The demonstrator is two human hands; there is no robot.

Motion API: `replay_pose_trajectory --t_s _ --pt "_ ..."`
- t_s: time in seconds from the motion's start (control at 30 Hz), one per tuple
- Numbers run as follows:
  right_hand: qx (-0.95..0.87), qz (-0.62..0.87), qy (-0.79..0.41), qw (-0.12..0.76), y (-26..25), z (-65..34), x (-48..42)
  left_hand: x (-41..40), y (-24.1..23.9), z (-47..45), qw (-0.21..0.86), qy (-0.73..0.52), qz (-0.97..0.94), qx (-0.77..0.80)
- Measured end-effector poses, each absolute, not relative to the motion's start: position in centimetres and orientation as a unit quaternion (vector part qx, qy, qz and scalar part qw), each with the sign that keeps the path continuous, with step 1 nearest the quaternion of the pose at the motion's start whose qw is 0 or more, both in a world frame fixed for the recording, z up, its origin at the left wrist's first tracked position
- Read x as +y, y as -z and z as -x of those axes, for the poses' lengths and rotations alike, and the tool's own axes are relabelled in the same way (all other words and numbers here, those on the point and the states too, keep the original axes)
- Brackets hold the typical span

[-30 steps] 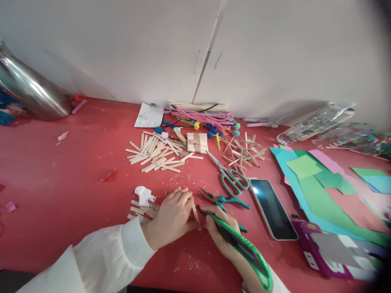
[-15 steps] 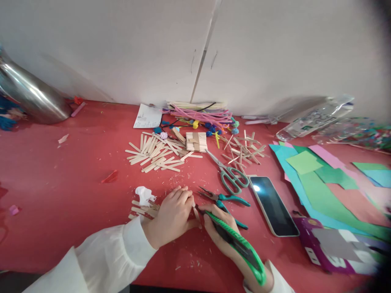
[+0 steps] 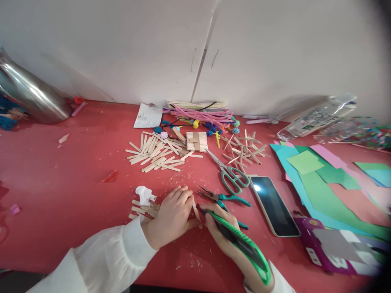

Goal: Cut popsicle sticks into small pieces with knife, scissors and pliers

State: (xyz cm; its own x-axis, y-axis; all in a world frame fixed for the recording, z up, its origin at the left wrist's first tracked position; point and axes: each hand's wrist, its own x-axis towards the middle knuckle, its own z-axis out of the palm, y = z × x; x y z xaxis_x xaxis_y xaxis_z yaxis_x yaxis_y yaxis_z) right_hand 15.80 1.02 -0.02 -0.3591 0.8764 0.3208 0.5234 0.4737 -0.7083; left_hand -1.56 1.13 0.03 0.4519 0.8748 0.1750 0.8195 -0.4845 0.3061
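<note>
My left hand (image 3: 173, 213) presses down on the red tabletop, fingers together over a wooden craft stick (image 3: 196, 211) whose end sticks out past the fingertips and thumb. My right hand (image 3: 222, 228) grips a green utility knife (image 3: 241, 240), its dark tip pointing left close to that stick. Whether the blade touches the wood I cannot tell. Beside my left wrist lie several more craft sticks (image 3: 143, 209) and a crumpled white tissue (image 3: 144, 195). Just beyond my right hand are teal-handled pliers (image 3: 226, 199) with their jaws apart.
Grey-green scissors (image 3: 233, 177) and a phone (image 3: 274, 205) lie to the right. Loose craft sticks (image 3: 155, 150), split sticks (image 3: 244, 148) and pink pipe cleaners (image 3: 201, 114) spread toward the wall. Coloured paper (image 3: 336, 195), a plastic bottle (image 3: 317, 118) and a steel flask (image 3: 33, 89) flank them.
My right hand and the utility knife have shifted slightly right and down, the tip drawing a little away from the stick. My left hand stays in place.
</note>
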Motion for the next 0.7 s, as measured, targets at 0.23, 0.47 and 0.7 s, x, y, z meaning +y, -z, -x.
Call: replay_pose_trajectory --t_s 0.23,0.47,0.7 --pt "-0.783 0.448 -0.264 0.341 0.06 -15.57 1.05 1.07 0.06 1.50 0.093 -0.154 -0.847 0.501" --pt "-0.780 0.452 -0.262 0.344 -0.10 -15.55 0.99 1.13 -0.05 1.46 0.097 -0.153 -0.846 0.502" --pt "-0.778 0.452 -0.260 0.351 0.01 -15.64 1.07 0.93 0.06 1.46 0.088 -0.146 -0.847 0.504"
